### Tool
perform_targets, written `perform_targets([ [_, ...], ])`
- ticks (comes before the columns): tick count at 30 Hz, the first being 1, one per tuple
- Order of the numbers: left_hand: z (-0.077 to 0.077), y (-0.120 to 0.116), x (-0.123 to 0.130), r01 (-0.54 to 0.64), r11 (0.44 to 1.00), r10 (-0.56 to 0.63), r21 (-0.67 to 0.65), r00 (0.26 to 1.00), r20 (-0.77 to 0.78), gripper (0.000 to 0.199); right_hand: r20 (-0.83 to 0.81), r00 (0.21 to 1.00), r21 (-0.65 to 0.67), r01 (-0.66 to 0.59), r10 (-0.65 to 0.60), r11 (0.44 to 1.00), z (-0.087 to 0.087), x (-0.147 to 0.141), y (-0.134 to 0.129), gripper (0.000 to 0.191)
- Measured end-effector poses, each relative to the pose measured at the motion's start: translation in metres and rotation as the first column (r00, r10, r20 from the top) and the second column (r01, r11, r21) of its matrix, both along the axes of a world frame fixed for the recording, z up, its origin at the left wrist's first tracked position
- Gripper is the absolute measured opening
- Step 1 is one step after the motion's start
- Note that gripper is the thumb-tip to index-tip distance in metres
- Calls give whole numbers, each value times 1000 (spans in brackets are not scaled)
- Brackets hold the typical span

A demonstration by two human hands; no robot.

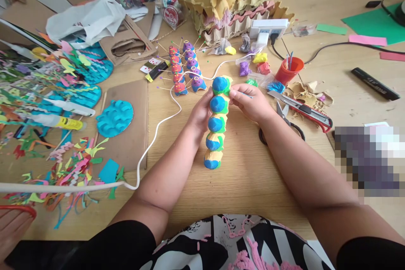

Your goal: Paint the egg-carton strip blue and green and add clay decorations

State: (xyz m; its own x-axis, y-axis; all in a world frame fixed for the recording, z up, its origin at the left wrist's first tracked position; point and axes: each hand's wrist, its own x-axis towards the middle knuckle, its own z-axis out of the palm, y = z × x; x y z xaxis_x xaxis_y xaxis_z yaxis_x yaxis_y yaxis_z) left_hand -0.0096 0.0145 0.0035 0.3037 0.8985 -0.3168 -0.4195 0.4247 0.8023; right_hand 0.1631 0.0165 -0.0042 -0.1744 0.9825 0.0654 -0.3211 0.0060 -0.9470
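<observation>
A strip of egg-carton bumps (217,124), yellow with blue and green clay on it, hangs over the middle of the table. My left hand (202,109) grips its upper left side, the fingers partly hidden behind it. At the top right edge, my right hand (249,100) pinches the green part between thumb and fingers. Beyond the strip stand two finished-looking rows, one red and blue (177,71), the other purple and blue (193,67), both with pins stuck in.
Egg trays (228,0) are piled at the back. An orange cup (289,70), cutter (303,109) and scissors (283,118) lie right. Cardboard (136,135), a blue clay disc (114,118), glue bottles and paper scraps (79,168) cover the left. A white cord (152,143) crosses the table.
</observation>
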Motion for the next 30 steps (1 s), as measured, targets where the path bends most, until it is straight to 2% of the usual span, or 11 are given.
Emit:
perform_targets([
  [3,-2,1,-2,8,1000,-9,-20,1000,-4,65,-40,999,-28,6,-7,1000,-1,-1,1,54],
  [6,-4,2,-3,29,999,-30,-39,999,-14,66,-26,999,-1,27,-27,1000,-4,-2,1,51],
  [13,0,3,-6,65,990,-65,-122,998,4,64,129,985,125,95,-112,988,-3,-1,1,53],
  [21,3,0,-1,39,998,-40,-50,999,-19,66,147,983,154,86,-109,984,2,0,-1,52],
  [30,-7,4,-4,42,999,-41,13,999,-22,72,138,990,126,25,-42,992,-1,1,0,54],
])
